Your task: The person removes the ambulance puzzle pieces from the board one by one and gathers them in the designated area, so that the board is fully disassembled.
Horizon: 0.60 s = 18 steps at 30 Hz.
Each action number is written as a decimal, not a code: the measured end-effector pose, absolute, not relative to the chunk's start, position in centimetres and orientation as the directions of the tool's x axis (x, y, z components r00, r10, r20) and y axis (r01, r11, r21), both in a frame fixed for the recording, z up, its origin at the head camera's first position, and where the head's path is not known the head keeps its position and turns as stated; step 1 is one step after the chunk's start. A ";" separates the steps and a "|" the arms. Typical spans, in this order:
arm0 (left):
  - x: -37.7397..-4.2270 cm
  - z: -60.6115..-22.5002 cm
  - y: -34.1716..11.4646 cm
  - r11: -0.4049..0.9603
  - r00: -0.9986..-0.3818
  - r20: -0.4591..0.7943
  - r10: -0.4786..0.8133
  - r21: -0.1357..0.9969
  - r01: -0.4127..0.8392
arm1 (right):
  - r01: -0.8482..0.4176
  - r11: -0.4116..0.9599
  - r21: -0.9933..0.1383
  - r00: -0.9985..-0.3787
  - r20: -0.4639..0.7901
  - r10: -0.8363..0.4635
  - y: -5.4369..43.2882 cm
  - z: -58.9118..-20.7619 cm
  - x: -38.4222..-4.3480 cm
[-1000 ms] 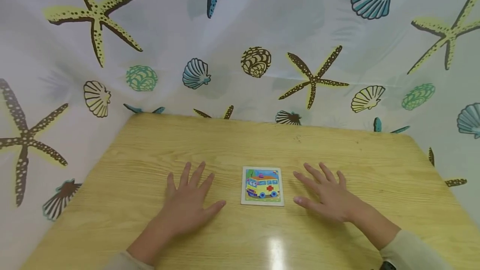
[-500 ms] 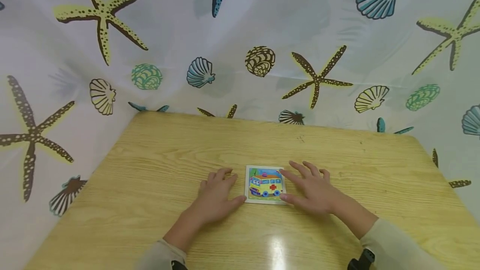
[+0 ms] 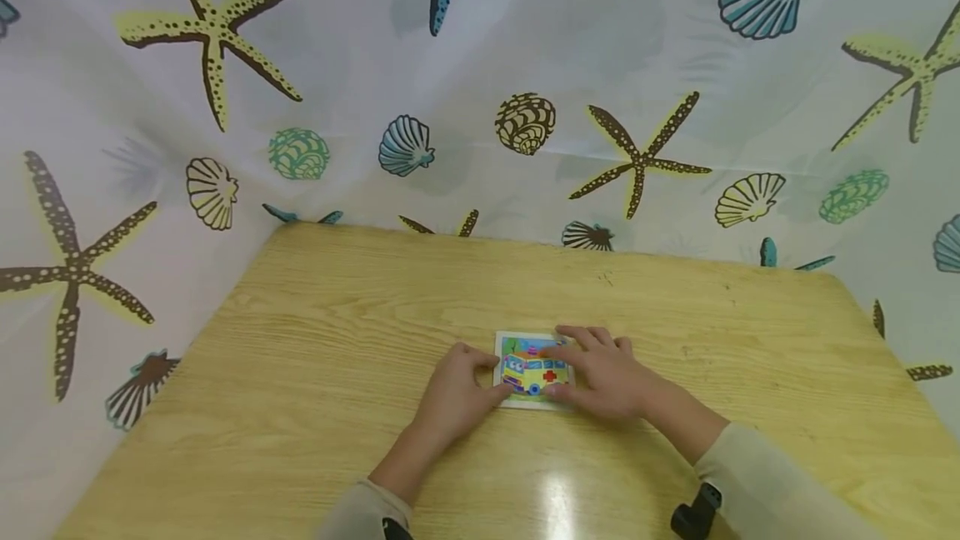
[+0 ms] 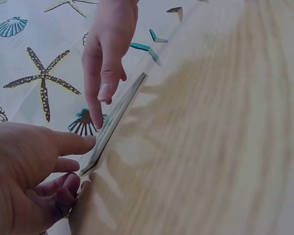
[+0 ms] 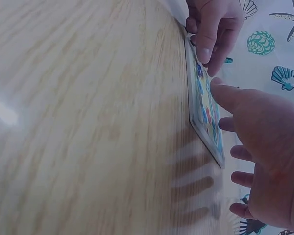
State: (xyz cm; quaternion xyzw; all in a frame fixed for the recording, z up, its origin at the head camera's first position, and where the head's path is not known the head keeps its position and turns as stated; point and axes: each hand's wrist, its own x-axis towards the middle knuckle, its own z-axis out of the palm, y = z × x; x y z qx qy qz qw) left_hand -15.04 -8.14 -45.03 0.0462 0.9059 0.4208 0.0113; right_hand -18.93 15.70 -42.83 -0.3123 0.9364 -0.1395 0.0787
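Observation:
A small square picture puzzle (image 3: 534,373), showing a yellow cartoon ambulance inside a white frame, lies flat on the wooden table. At its left edge my left hand (image 3: 456,394) pinches it, thumb on the lower left corner and fingers curled by the side. My right hand (image 3: 611,377) reaches over the right part, fingers spread and fairly straight, hiding some of the picture. Seen from the right wrist, the puzzle (image 5: 204,103) appears edge-on, with the right hand (image 5: 269,147) over it and the left hand (image 5: 216,27) at its far end. The left wrist view shows its thin side.
The wood-grain table (image 3: 337,298) extends around both hands. Behind it and at the sides hangs a white cloth (image 3: 450,73) printed with starfish and shells. A dark wrist device (image 3: 697,511) sits by the right sleeve.
Both hands have moved inward from either side of the puzzle. The left has come to its left edge and curled its fingers there; the right has come over its right part.

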 end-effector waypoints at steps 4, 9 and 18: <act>-14.8 -45.4 -8.1 0.611 -0.993 0.004 0.118 0.788 0.076 | -0.569 0.755 -0.326 -0.783 -0.068 -0.619 14.8 -42.9 -19.4; -14.7 -45.8 -8.4 0.604 -0.988 0.012 0.157 0.790 0.105 | -0.590 0.715 -0.376 -0.754 -0.060 -0.654 13.8 -42.8 -20.3; -15.0 -46.3 -8.8 0.598 -0.985 -0.012 0.172 0.796 0.095 | -0.561 0.703 -0.437 -0.737 -0.123 -0.665 11.6 -42.6 -21.9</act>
